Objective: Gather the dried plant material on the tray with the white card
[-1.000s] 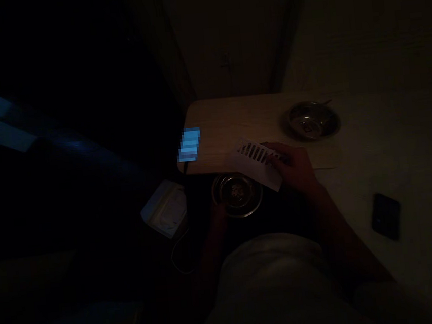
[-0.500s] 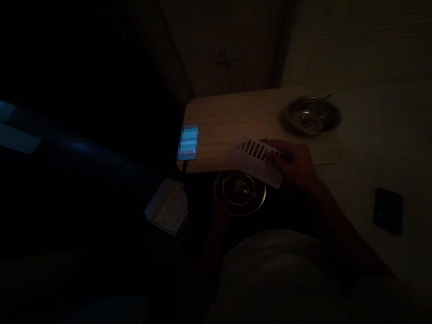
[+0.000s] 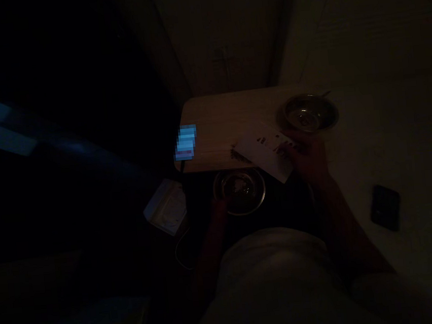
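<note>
Paper sheet [image 3: 261, 155]: white, dark marks, tilted | R hand [image 3: 307, 158] pinching edge | L hand [image 3: 219, 211] dim, state unclear

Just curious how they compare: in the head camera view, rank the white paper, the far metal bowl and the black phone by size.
Largest, too close to rank: white paper, far metal bowl; smallest: black phone.
</note>
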Available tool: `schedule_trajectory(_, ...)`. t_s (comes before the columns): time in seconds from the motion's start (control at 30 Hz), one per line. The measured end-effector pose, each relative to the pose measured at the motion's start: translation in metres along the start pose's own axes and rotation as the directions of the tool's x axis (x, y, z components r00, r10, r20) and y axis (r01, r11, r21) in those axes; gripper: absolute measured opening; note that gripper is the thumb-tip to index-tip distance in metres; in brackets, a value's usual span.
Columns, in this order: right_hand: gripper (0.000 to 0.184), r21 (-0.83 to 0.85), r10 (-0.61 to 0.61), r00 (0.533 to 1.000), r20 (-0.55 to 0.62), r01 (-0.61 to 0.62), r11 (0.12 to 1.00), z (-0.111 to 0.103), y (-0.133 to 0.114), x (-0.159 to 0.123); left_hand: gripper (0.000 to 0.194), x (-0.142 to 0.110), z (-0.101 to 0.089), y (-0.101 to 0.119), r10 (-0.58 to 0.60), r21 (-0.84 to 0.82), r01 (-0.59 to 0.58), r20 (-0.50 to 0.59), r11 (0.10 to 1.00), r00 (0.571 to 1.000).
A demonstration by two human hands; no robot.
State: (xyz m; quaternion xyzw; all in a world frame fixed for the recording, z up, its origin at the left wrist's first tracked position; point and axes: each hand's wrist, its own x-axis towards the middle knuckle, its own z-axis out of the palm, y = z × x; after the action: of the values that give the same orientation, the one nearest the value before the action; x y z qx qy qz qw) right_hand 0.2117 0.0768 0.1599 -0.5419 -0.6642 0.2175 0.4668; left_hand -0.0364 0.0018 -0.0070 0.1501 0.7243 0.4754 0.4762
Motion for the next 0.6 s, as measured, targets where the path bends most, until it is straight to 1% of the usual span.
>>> schedule_trajectory(0.17, 0.033, 0.027, 0.012, 0.998, -0.060, -0.010, 1.000, -0.006, 0.003, 0.004, 0.063, -0.009, 0.001, 0.008, 0.047, -0.021, -0.045, 0.070, 0.999, 0.996)
schedule_trajectory(0.4, 0.031, 0.051, 0.036, 0.982, -0.183, -0.028, 0.998, -0.018, 0.013, 0.008, 0.066, -0.012, 0.001, 0.011, 0.082, -0.010, -0.082, 0.101, 0.997, 0.991)
schedule_trajectory(0.47, 0.032, 0.070, 0.059, 0.979, -0.196, -0.046, 0.997, -0.021, 0.013, 0.008, 0.067, -0.012, 0.001, 0.012, 0.098, -0.008, -0.098, 0.098, 0.995, 0.990)
schedule_trajectory(0.53, 0.033, 0.081, 0.078, 0.976, -0.203, -0.062, 0.995, -0.024, 0.013, 0.008, 0.067, -0.012, 0.002, 0.011, 0.075, 0.001, -0.075, 0.063, 0.997, 0.995)
schedule_trajectory(0.6, 0.034, 0.101, 0.103, 0.968, -0.229, -0.081, 0.992, -0.026, 0.012, 0.008, 0.066, -0.011, 0.002, 0.011, 0.064, -0.044, -0.061, 0.063, 0.997, 0.996)
